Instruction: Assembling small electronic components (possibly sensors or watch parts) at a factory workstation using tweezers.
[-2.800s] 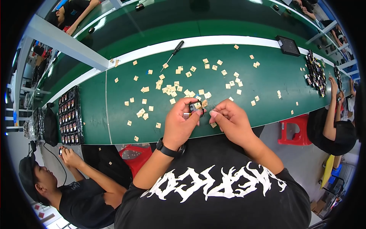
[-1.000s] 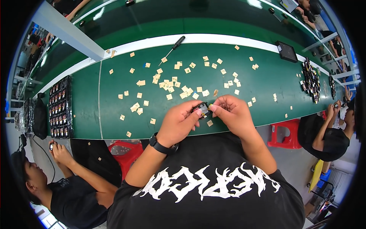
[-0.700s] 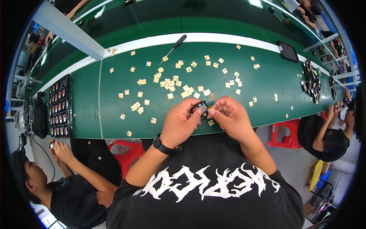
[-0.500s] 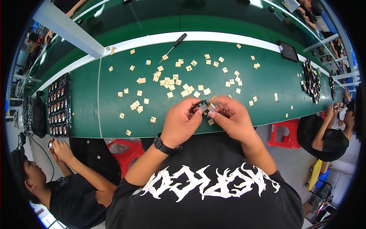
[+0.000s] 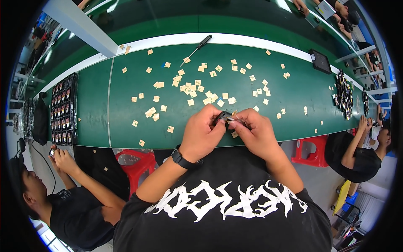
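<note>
My left hand (image 5: 202, 131) and my right hand (image 5: 255, 130) meet over the near edge of a green table (image 5: 126, 113). Together they pinch a small black part (image 5: 223, 116). A thin metal tool, like tweezers (image 5: 237, 120), lies in my right hand's fingers and points at the part. Several small tan square pieces (image 5: 191, 89) are scattered on the green surface beyond my hands. A black watch (image 5: 180, 159) sits on my left wrist.
A black-handled screwdriver (image 5: 197, 47) lies at the far side. Black trays of parts (image 5: 63, 109) stand at the left, another dark tray (image 5: 345, 94) and a dark tablet (image 5: 320, 61) at the right. Seated people work at left and right. Red stools (image 5: 134, 161) stand under the table.
My hands have come together over the small black part and stayed at the table's near edge, with only small finger movements. The view has shifted slightly.
</note>
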A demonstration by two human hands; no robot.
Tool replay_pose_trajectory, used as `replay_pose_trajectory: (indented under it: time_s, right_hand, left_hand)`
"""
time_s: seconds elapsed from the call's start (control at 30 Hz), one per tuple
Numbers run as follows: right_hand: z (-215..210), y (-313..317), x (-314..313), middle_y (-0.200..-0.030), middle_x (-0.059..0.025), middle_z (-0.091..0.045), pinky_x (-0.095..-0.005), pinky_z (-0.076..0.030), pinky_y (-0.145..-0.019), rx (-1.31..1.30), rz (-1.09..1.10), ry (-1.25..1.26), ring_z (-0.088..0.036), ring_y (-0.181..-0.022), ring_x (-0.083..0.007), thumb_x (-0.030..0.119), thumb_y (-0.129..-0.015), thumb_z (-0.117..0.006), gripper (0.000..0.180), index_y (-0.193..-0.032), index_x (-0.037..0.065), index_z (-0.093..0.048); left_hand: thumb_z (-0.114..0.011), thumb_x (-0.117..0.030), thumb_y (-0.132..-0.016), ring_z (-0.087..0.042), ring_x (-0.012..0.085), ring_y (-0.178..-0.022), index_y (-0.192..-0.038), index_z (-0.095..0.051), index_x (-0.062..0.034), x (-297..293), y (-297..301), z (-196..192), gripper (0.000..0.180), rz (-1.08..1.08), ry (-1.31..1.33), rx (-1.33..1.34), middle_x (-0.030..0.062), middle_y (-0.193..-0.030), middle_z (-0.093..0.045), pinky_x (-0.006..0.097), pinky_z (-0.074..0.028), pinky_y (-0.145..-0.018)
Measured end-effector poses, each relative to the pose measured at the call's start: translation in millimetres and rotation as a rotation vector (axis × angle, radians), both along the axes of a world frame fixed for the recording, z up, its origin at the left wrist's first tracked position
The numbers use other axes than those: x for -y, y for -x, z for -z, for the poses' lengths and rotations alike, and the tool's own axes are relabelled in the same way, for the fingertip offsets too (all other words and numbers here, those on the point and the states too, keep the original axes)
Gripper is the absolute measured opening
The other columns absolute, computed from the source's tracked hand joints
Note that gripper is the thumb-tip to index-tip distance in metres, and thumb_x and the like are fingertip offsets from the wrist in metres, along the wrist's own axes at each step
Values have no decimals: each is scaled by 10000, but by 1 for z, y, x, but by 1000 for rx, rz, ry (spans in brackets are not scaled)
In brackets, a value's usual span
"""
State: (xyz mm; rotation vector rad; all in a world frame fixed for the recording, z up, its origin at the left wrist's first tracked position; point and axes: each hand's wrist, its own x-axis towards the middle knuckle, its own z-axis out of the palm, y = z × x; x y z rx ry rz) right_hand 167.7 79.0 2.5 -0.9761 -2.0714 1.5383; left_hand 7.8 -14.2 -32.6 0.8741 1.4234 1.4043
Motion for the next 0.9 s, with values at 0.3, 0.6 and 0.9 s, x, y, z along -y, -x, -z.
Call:
replay_pose_trajectory:
  time_s: [0.3,0.6,0.9]
  right_hand:
    - [-4,5,-9,-835,-89,-709,-274,-478,-593,26,-16,-384,-624,-665,-135,27,-864,-746,91,-946,-7,-725]
    - [-8,8,-6,-831,-71,-681,-263,-479,-557,22,-23,-95,-614,-651,-115,34,-891,-731,139,-1027,24,-754]
    - [5,13,-23,-783,37,-559,-172,-413,-591,-4,152,322,-504,-672,-18,-1,-794,-828,257,-896,33,-595]
  left_hand:
    - [-557,-5,-993,-682,115,-825,-1080,-542,31,-3,5,-3,95,108,3,-5,88,-981,-683,255,-570,-719]
    - [-523,-9,-1003,-681,120,-847,-1106,-531,33,-2,13,-6,111,217,12,-99,92,-1003,-682,277,-567,-750]
    - [-535,-64,-1011,-652,121,-805,-1124,-523,4,4,20,-1,132,285,-69,72,94,-973,-659,273,-539,-702]
